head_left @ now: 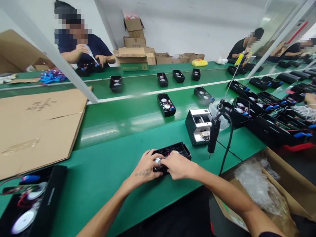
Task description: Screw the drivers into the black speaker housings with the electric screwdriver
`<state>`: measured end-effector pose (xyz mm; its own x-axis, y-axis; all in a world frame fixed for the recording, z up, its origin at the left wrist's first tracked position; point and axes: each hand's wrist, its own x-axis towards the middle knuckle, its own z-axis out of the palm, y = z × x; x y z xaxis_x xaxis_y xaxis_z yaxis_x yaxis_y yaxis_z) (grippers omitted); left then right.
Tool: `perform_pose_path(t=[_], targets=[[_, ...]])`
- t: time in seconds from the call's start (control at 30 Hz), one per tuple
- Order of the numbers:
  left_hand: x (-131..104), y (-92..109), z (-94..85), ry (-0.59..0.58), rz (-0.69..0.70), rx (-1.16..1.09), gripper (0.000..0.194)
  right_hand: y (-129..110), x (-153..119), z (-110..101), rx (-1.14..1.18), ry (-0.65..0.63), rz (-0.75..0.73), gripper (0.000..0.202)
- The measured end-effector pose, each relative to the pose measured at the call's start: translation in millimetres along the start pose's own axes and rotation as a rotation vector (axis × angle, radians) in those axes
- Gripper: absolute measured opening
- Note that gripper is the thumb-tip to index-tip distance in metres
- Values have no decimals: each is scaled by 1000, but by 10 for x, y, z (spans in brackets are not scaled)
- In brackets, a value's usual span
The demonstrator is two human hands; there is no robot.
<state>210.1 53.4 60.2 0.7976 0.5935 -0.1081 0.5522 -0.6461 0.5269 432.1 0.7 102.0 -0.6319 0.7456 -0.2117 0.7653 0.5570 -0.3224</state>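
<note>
A black speaker housing lies lengthwise on the green bench in front of me, its open side up. My left hand wraps round its left end, with thumb and fingers on the two long walls. A round silver-white speaker driver shows between the fingers. My right hand reaches in over the middle of the housing, fingers bent and pressed together close to the driver. Whatever those fingertips hold is hidden. To the right, a black electric screwdriver hangs bit down, beside a black and silver screw feeder.
Large flattened cardboard covers the left bench. Another housing with wired drivers sits near left. On the green conveyor stand several housings; more are stacked at right. A carton with plastic bags is below right. Co-workers sit across the line.
</note>
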Motion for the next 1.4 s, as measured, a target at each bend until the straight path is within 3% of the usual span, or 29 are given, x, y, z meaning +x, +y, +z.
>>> perform_pose_path(t=[0.13, 0.23, 0.5, 0.77, 0.9, 1.1, 1.23, 1.3, 1.33, 1.4], targets=[[166, -92, -247, -66, -36, -62, 17, 74, 181, -290, 116, -87, 52, 49], [223, -120, -329, -100, -76, -103, 22, 109, 269, -337, 208, -90, 97, 46], [250, -90, -372, -131, -124, -184, 28, 151, 330, -223, 190, -17, 89, 46], [278, -112, -383, -137, -127, -247, 32, 138, 374, -282, 197, -30, 63, 33], [256, -136, -373, -137, -111, -270, 28, 134, 363, -198, 116, 11, 102, 42], [264, -219, -354, -162, -59, -265, 28, 79, 363, -50, -22, 68, 69, 36], [187, -161, -317, -115, -17, -185, 24, -34, 220, -32, -20, 75, 69, 30], [84, -116, -198, -64, 33, -111, 19, -70, 54, 0, 37, 184, 36, 30], [22, -109, -100, -28, 65, -63, 16, -63, -44, 28, 91, 311, 19, 33], [-92, -140, 153, 156, 187, 136, 14, 31, -246, 96, 198, 714, 59, 41]])
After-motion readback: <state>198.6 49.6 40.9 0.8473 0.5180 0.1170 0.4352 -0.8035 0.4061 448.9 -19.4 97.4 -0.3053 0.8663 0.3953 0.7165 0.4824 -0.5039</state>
